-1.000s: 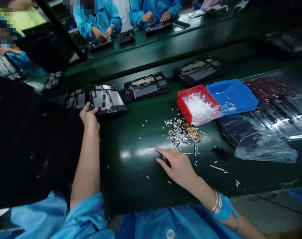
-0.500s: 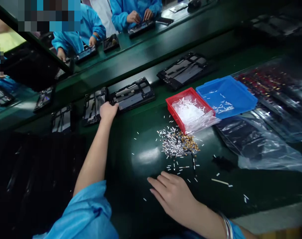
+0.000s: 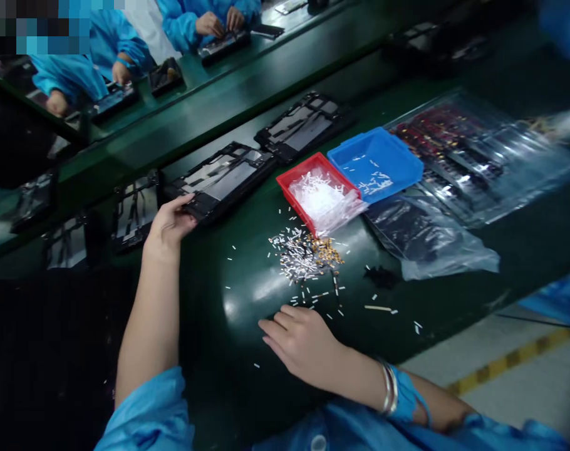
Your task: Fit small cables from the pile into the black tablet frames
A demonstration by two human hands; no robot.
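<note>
Left hand [image 3: 170,225] is at the edge of a black device frame [image 3: 223,178], grip spread, clamp unclear. Right hand [image 3: 304,341], grip apart and empty, sits on the green table [image 3: 228,338] beside a loose pile of white and gold pieces [image 3: 301,257], lying outside the red tray [image 3: 289,188] and blue tray [image 3: 398,166], which already hold some.
</note>
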